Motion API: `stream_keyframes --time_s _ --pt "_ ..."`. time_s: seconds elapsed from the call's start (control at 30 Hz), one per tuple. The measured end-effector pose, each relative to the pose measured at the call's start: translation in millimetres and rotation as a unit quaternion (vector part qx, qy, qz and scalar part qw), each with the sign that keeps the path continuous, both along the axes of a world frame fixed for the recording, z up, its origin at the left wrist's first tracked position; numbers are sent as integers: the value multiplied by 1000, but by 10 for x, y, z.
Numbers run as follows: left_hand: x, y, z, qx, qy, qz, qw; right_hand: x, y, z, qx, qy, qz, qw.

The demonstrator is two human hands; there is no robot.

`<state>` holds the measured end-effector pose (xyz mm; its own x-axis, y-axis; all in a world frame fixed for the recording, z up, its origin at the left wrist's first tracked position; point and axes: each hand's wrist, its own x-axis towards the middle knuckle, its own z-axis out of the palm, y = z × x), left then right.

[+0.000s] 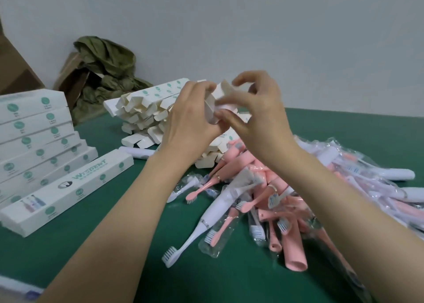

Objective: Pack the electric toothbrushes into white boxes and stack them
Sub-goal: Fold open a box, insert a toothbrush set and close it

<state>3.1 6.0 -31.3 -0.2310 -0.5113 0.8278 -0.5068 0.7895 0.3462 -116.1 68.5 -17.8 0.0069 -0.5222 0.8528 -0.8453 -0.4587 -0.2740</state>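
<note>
From the head view, both hands are raised above the green counter (91, 233), working on one white box (212, 98) held in the air between them, in front of the heap of empty boxes (146, 112). The left hand (190, 119) grips the box round its body, fingers (206, 88) wrapped over the top edge. The right hand (257, 112) is curled in at the open end, thumb and fingertips seemingly pinching the end flaps. Something pale pink (227, 106) shows in the mouth, probably the butt of a toothbrush, though I can't be sure.

I judge the step in hand to be closing the end. To do it well, seat the brush fully inside first, fold the small side flaps in, then tuck the main flap (227, 88) without creasing it, while the left hand keeps the box square.

The box's long axis runs away from the person and slightly left, its open end facing back toward them and somewhat raised.

Finished boxes lie in a stack (41, 142) at the left, lengthwise toward the wall. Loose toothbrushes (252, 199), pink and white, are piled below the hands.
</note>
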Motion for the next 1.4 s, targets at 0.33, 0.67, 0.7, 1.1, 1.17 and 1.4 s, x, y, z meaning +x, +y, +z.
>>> stream_keyframes --time_s 0.33,0.67,0.7,1.1,1.17,1.4 --pt "184 -191 19 8 61 61 996 194 -118 -143 368 164 49 914" --pt "200 -208 -22 1 68 34 997 496 -237 -333 303 431 36 849" --pt "206 -219 -13 1 69 33 997 451 -214 -283 290 411 41 863" --pt "204 -187 24 12 65 3 998 100 -47 415 288 -459 385 747" --pt "173 -170 8 11 49 -6 999 174 -113 394 226 -481 312 787" --pt "135 -158 12 7 41 -20 999 217 -244 273 181 -302 69 933"
